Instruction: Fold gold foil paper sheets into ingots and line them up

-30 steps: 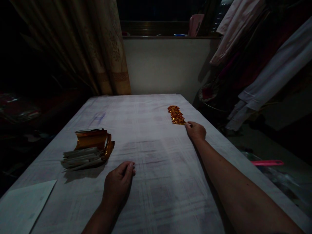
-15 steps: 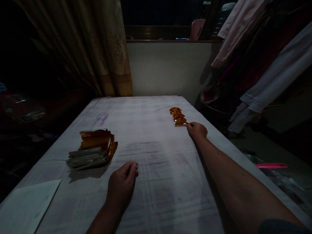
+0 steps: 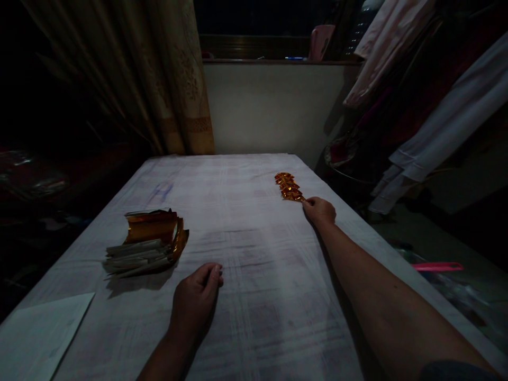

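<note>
Dim light; pale wall point(image 3: 262, 106) below dark window point(image 3: 250, 17).

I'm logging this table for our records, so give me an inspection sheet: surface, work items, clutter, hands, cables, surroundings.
Surface: pale checked cloth, with a bluish mark.
Work items: row of folded gold pieces, far right; stack of gold-and-grey sheets, left.
Clutter: pale sheet, near left corner.
Hands: right hand appears to pinch the row's nearest piece; left hand loosely closed.
Cables: nothing seen.
Surroundings: dim room; curtain, pink container on sill, hanging clothes.
</note>
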`<state>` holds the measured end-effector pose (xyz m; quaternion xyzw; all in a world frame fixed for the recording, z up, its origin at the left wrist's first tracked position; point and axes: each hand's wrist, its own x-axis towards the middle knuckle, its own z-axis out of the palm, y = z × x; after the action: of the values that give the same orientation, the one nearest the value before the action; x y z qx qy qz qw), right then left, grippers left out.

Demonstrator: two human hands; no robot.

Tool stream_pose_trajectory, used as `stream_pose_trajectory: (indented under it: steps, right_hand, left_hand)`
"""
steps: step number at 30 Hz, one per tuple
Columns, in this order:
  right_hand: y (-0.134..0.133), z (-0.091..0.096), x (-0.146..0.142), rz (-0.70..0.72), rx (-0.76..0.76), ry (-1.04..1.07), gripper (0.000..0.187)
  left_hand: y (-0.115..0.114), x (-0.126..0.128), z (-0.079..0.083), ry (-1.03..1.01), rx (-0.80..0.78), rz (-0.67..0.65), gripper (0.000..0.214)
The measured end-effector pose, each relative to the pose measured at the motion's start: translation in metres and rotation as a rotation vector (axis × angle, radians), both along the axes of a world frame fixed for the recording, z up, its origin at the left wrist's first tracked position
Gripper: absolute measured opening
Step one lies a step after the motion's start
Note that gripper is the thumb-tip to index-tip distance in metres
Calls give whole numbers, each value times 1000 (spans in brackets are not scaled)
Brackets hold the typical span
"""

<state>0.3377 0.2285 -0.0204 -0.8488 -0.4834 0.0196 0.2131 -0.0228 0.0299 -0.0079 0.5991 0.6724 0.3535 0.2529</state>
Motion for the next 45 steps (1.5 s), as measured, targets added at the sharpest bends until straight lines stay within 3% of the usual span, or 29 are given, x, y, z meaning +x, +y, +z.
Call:
stream_pose_trajectory:
  steps: [10, 17, 22, 26, 28, 33, 39, 45]
  right_hand:
    - [-22, -1, -13, 37, 126, 66, 47]
    - [-46, 5, -69, 196, 197, 127, 40]
    - [-57, 6, -141, 474, 220, 162, 28]
    - [-62, 7, -204, 691, 215, 185, 18]
    - [-61, 10, -234, 765, 211, 198, 15]
    - [-48, 29, -292, 900, 212, 224, 21]
    - [-38, 57, -324, 1081, 249, 198, 48]
    - [-30, 73, -339, 1061, 169, 170, 18]
  left_hand:
    - [2, -1, -2, -163, 2, 37, 43]
    - [-2, -5, 1, -462, 62, 137, 48]
    - [-3, -47, 17, -273, 373, 351, 41]
    - [2, -88, 26, -76, 648, 656, 33]
    - [5, -101, 27, -21, 744, 726, 33]
    - [9, -110, 23, 6, 858, 723, 35]
    - [11, -111, 18, 6, 834, 699, 34]
    - [14, -111, 12, 80, 802, 655, 41]
